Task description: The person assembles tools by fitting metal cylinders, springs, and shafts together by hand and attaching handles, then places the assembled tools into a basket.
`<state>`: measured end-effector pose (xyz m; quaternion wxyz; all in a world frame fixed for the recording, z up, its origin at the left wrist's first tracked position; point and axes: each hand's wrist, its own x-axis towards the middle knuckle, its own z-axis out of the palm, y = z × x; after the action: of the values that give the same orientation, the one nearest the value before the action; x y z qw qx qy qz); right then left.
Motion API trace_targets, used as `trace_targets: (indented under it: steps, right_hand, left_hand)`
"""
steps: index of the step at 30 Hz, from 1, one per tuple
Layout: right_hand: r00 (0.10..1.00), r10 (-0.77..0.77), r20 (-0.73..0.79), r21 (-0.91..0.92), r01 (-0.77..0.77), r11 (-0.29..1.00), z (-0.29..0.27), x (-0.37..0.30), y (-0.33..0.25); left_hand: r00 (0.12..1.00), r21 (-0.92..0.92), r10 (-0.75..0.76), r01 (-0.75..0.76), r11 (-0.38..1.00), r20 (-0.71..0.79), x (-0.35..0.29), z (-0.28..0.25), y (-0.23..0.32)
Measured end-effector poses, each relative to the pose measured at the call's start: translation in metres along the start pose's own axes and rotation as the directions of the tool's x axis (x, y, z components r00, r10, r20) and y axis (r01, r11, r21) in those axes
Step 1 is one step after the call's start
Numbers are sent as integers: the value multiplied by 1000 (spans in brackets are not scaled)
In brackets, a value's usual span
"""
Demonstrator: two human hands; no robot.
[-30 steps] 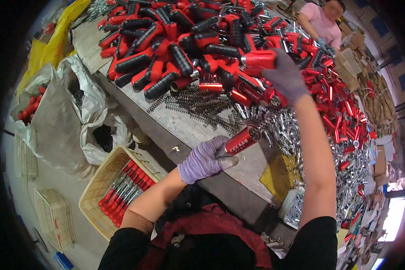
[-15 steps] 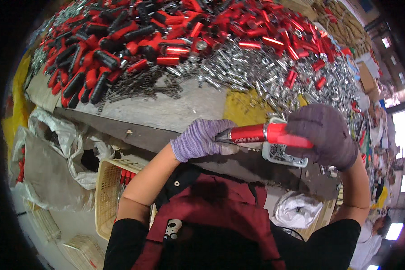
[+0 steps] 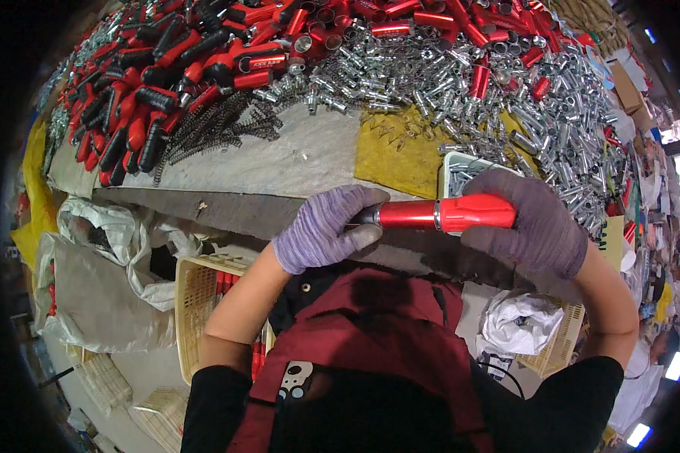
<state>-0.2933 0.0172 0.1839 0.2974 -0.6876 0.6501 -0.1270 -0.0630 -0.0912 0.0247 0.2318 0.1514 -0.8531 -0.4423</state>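
A red tubular tool handle (image 3: 408,215), with a metal band round it and a moulded red end piece, lies level between my hands. My left hand (image 3: 325,230), in a purple striped knit glove, is closed round its dark left end. My right hand (image 3: 536,223), gloved alike, grips the red end piece at the right, with the thumb below it. Just behind the right hand stands a small white tray (image 3: 444,175) of metal pins, partly hidden by that hand.
Heaped beyond are red-and-black handles (image 3: 132,113), red tubes (image 3: 480,79), dark springs (image 3: 219,128) and shiny metal fittings (image 3: 533,143). A yellow cloth (image 3: 393,155) covers part of the bench. Below the bench are a cream crate (image 3: 193,317) and white sacks (image 3: 106,294).
My right hand was blurred over the end piece and now shows clearly, with its thumb below. The tool has shifted slightly left and up in the picture; my left hand keeps its hold.
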Motion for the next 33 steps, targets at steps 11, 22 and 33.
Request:
trace_targets:
  steps: [11,22,33]
  right_hand:
    - [965,-174,198,-306,230,924,-4,13,-33]
    - [969,199,150,-4,-200,980,11,3,-23]
    - [960,-78,-268,63,98,993,25,-23,8]
  left_hand:
    - [960,-164,-190,225,960,207,2,-20,1]
    - [989,202,-83,106,974,-119,-18,-2,16]
    - [991,608,-115,49,793,71,-16,-8,41]
